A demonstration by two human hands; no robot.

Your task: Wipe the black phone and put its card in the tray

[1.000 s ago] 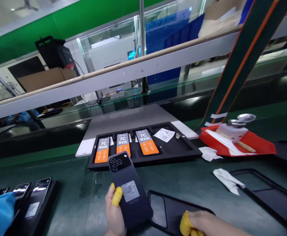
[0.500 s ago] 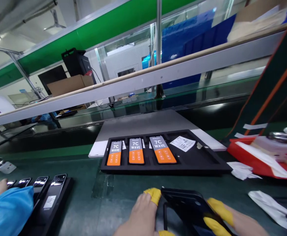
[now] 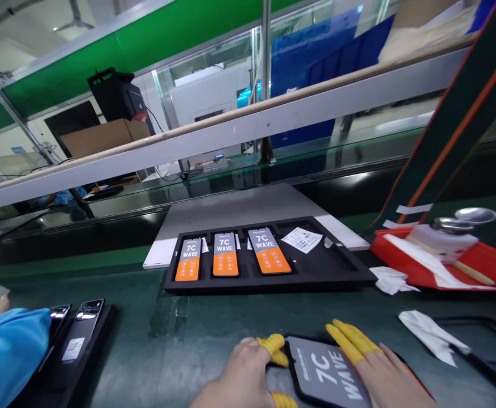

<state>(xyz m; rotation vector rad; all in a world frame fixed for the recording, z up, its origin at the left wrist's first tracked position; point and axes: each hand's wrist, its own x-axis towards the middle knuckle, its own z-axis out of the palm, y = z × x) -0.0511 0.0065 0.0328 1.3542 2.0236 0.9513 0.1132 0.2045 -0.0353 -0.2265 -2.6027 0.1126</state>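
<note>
A phone (image 3: 324, 377) lies screen up at the bottom middle, its grey film reading "7C WAVE". My left hand (image 3: 243, 377) grips its left edge with yellow-capped fingertips. My right hand (image 3: 375, 368) rests on its right side, the yellow-capped fingers stretched out flat over the screen. Beyond them a black tray (image 3: 341, 272) holds three phones (image 3: 225, 255) with grey and orange "7C WAVE" films and a white slip (image 3: 302, 239).
A red tray (image 3: 481, 260) with a white dispenser and a stick sits at right, white wipes (image 3: 430, 334) near it. At left, a co-worker's blue sleeve (image 3: 8, 354) lies by a black tray of phones (image 3: 80, 331). A conveyor and shelf rail run behind.
The phone was held upright with its back to me, then lowered and turned over; it now lies screen up under both hands. The view swung slightly.
</note>
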